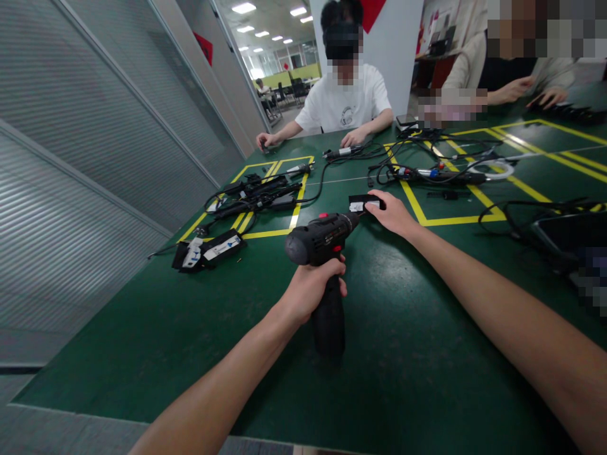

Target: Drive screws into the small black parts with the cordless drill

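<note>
My left hand (315, 284) is wrapped round the grip of a black cordless drill (322, 237), which points forward and to the right. Beyond the chuck, my right hand (386, 212) grasps a small black block with a white label (359, 203) on the green table. The drill's tip is close to the block's near side; whether they touch I cannot tell. Two similar black blocks with white labels (222, 246) lie together at the left. Near them is a tiny brass-coloured piece (239, 260).
Black tools and cables (265, 193) lie heaped inside yellow tape lines at the left. More cables and a pen-shaped electric tool (441, 175) lie at the right, near a dark device (569, 230). A person in a white shirt (348, 101) sits opposite; another person (507, 76) sits at the far right.
</note>
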The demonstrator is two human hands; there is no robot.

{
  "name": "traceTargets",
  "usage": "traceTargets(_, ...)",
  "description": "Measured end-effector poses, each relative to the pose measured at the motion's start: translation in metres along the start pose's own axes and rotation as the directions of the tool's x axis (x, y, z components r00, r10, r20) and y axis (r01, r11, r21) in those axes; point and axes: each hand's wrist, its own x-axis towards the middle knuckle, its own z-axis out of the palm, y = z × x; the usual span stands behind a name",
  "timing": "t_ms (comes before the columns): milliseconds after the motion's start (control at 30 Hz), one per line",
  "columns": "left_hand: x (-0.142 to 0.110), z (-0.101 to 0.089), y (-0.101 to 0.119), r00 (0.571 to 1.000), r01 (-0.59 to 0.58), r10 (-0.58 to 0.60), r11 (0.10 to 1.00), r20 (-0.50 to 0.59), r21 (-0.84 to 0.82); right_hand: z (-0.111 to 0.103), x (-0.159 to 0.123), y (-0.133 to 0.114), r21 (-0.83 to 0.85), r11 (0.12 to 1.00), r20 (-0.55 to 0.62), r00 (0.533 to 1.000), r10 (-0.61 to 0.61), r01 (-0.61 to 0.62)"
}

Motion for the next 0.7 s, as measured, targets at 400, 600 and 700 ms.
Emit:
traceTargets(400, 0.0003, -0.0011, -0.0014, 1.0, -0.007, 0.007, 1.0, 0.008, 0.014, 0.002, 0.0003, 0.0031, -0.008, 1.0, -0.011, 1.0, 0.003, -0.003)
traceTargets(600, 0.0002, 0.0004, 0.001, 1.0, 0.002, -0.002, 1.0, -0.002, 0.012, 0.0007, 0.0006, 0.0019, -0.003, 1.0, 0.004, 1.0, 0.011, -0.011)
traceTargets(700, 0.0002, 0.0005, 0.001, 1.0, 0.006, -0.006, 1.0, -0.006, 0.012, 0.0004, 0.0004, 0.0013, 0.0, 1.0, 0.0, 1.0, 0.007, -0.007)
